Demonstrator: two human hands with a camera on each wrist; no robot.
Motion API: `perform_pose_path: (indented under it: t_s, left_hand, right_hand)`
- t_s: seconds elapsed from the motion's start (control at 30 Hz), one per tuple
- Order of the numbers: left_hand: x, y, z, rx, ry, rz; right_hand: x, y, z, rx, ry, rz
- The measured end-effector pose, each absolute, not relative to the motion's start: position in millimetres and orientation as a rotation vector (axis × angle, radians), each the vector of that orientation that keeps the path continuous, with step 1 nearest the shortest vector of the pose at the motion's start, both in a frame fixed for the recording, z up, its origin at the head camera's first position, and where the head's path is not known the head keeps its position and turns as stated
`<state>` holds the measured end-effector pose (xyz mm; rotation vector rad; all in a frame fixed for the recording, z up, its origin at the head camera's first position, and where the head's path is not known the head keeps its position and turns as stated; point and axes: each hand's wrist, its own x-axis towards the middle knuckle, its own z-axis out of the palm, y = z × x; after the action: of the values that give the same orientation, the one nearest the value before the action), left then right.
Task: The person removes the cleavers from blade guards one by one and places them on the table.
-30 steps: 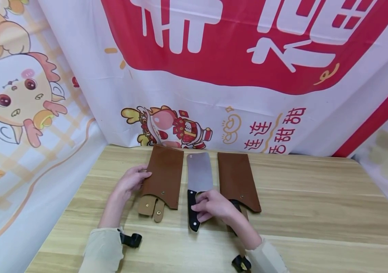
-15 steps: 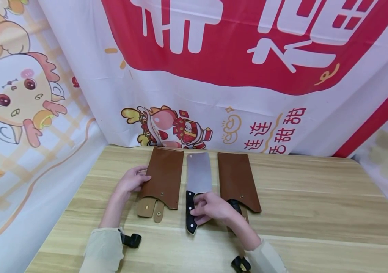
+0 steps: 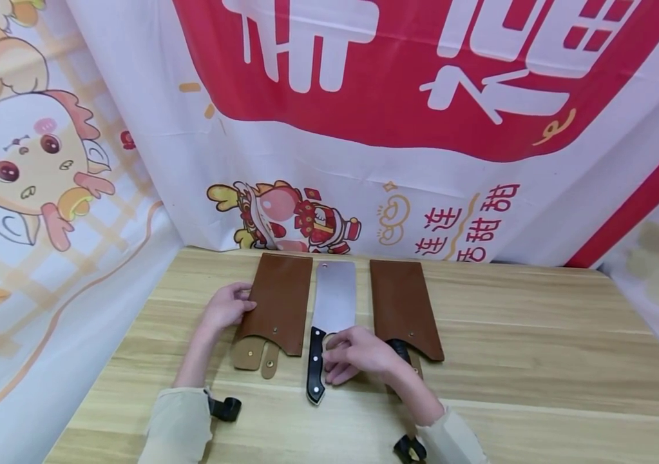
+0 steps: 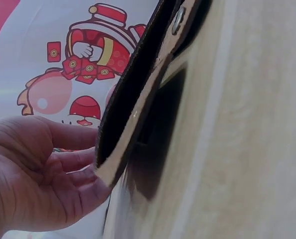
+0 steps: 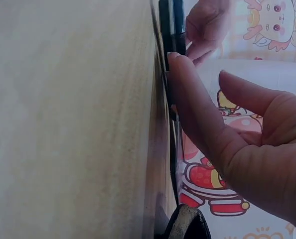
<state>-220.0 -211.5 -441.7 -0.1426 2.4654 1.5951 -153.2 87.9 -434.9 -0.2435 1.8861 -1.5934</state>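
Note:
My left hand (image 3: 227, 306) holds the left edge of a brown leather knife sheath (image 3: 281, 296) lying on the table. In the left wrist view, thumb and fingers lie on either side of that edge, near the sheath's dark mouth. Two tan snap straps stick out at its near end. Right of it lies a cleaver (image 3: 335, 296), blade away from me, black riveted handle (image 3: 315, 366) towards me. My right hand (image 3: 358, 351) is at the handle's right side, its fingertips touching or very near it. The right wrist view shows that thumb (image 5: 245, 92) lifted off.
A second brown sheath (image 3: 404, 303) lies to the right, partly behind my right hand, with a black handle (image 3: 401, 351) protruding from its mouth. The wooden table (image 3: 538, 361) runs back to a printed cloth backdrop (image 3: 387, 135).
The cleaver's handle has swung slightly left and towards me, and the right fingers now sit looser beside it. The left sheath has slid a little nearer with the left hand.

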Motion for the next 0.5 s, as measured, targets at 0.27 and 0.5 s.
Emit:
perform_pose_path:
  t_s: [0.27,0.5]
  left_hand:
    - [-218,-206,-432,-0.106,2.735,1.266]
    - [-212,-199,-420,-0.091,2.791,1.214]
  right_hand:
    - [-154,99,-424,-0.317,1.956,-1.565]
    - [-157,115,-411,-0.309,2.035,-1.608]
